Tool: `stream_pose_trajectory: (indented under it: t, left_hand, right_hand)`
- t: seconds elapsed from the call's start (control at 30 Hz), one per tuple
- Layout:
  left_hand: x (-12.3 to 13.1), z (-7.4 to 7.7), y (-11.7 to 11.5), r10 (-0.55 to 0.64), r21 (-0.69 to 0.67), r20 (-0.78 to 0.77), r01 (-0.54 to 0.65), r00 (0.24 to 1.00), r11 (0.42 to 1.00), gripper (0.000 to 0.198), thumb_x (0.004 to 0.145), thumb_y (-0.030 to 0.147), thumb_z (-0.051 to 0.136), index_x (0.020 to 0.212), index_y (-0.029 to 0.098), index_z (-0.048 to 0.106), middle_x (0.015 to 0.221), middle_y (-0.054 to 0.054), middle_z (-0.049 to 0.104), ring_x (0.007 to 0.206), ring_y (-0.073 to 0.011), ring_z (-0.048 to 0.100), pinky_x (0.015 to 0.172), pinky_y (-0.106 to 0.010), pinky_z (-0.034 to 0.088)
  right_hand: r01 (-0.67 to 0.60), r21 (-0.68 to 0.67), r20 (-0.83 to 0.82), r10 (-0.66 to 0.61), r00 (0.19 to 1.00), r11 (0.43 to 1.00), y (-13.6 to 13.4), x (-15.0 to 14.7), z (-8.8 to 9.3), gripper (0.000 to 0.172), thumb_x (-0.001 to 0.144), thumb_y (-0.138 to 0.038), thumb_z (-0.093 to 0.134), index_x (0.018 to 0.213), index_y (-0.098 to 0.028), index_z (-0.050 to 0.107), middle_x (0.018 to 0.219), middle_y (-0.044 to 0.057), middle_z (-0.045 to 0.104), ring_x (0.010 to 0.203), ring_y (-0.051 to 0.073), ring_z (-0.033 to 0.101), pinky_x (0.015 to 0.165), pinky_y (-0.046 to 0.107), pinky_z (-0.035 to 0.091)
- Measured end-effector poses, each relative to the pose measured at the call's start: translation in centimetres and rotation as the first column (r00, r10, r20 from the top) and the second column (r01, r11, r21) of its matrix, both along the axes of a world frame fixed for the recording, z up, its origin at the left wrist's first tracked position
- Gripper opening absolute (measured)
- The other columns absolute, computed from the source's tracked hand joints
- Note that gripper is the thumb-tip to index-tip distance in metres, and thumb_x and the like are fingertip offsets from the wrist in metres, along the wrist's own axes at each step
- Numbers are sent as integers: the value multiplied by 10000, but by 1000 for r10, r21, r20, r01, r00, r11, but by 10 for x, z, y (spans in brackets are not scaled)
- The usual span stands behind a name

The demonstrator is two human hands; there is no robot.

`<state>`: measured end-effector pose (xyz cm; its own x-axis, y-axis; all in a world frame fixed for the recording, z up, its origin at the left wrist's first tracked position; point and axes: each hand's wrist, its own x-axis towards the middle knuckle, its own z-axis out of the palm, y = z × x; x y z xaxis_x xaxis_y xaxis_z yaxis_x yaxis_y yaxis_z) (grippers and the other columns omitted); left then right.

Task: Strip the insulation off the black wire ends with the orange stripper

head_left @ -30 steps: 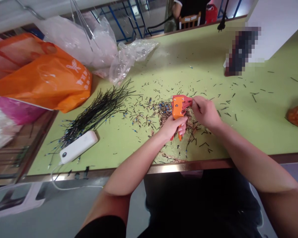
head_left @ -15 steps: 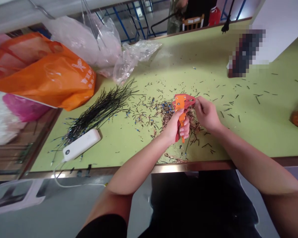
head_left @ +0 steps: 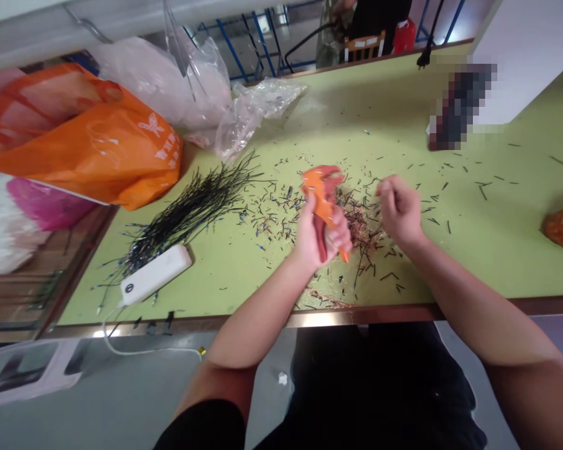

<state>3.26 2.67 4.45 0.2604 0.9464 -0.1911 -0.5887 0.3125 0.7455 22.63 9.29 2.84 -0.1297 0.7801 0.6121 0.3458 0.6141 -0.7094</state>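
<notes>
Two hands work over the table. The left hand [head_left: 315, 236] is clenched around an orange wire stripper [head_left: 323, 187], fingers wrapped about its handles, so the smooth plastic head tips up clear of the surface. The right hand [head_left: 400, 209] hovers just apart, its fingers [head_left: 388, 190] bunched shut; whether they pinch a wire I cannot tell. Beneath them lies a loose, bristly heap of wire scraps [head_left: 362, 225], strewn across the green table [head_left: 469, 269]. Further left, long black wires [head_left: 192, 209] with blue ends lie combed one way, apparently kept apart from the scraps, against a white power strip [head_left: 156, 274].
</notes>
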Motion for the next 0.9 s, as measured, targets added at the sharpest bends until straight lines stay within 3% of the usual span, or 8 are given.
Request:
stream_pose_trajectory:
  t: [0.07, 0.13, 0.2, 0.3, 0.37, 0.43, 0.67, 0.9]
  left_hand:
    - [-17, 4, 8, 221, -2, 23, -221, 975, 975, 640, 861, 845, 480, 635, 251, 413, 476, 66, 296, 415, -93, 309, 433, -258, 378]
    - [-30, 7, 15, 300, -14, 55, -300, 952, 954, 602, 908, 785, 465, 655, 240, 425, 498, 65, 324, 432, -87, 336, 473, -241, 402]
    - [-32, 5, 17, 231, -55, 93, -226, 969, 972, 587, 931, 754, 448, 670, 229, 468, 509, 55, 382, 435, -88, 388, 496, -243, 431]
    - [-17, -1, 11, -12, -98, 154, 28, 988, 995, 627, 946, 763, 400, 687, 208, 530, 537, 13, 502, 457, -120, 509, 536, -284, 506]
    - [-6, -5, 2, -185, -74, 167, 200, 968, 977, 660, 943, 781, 386, 722, 188, 577, 578, -31, 582, 498, -165, 595, 559, -327, 548]
    - [2, -7, -5, -285, -38, 161, 295, 945, 955, 689, 938, 799, 372, 756, 176, 605, 613, -66, 634, 544, -211, 658, 590, -370, 580]
    - [6, -14, -13, -381, -46, 143, 390, 914, 920, 751, 920, 857, 322, 787, 178, 611, 627, -95, 661, 616, -271, 724, 647, -431, 616]
    - [4, -15, -9, -348, -26, 104, 352, 932, 935, 726, 932, 836, 357, 768, 177, 613, 624, -83, 653, 620, -249, 716, 663, -413, 621]
  right_hand:
    - [153, -4, -90, -153, 984, 988, 11, 10, -4, 399, 1093, -449, 439, 749, -255, 487, 679, 18, 507, 637, 175, 473, 597, 350, 372]
    - [205, -38, -103, -208, 973, 978, 19, 16, -7, 388, 1089, -451, 452, 767, -246, 526, 677, 13, 509, 632, 173, 477, 599, 343, 379]
    - [107, -54, -72, -111, 991, 993, 20, 17, -9, 391, 1090, -469, 457, 792, -238, 561, 676, 5, 516, 624, 165, 483, 591, 328, 380]
    - [-133, -87, -11, 132, 991, 987, 10, 9, -11, 404, 1101, -504, 444, 855, -227, 606, 695, 0, 542, 634, 153, 505, 601, 311, 406]
    - [-235, -118, -5, 237, 972, 965, -1, 2, -12, 414, 1107, -519, 433, 883, -222, 616, 715, -2, 556, 636, 144, 510, 616, 306, 425]
    - [-311, -130, -1, 314, 949, 941, -10, -3, -11, 413, 1110, -521, 431, 898, -219, 618, 747, 3, 584, 650, 139, 526, 630, 303, 441]
    - [-460, -213, -28, 465, 885, 862, -27, -12, -7, 356, 1122, -480, 416, 929, -235, 587, 734, -12, 611, 657, 131, 597, 642, 285, 479]
    - [-414, -244, 7, 429, 903, 877, -28, -14, -13, 354, 1117, -481, 415, 926, -234, 584, 708, -20, 600, 642, 128, 594, 620, 272, 479]
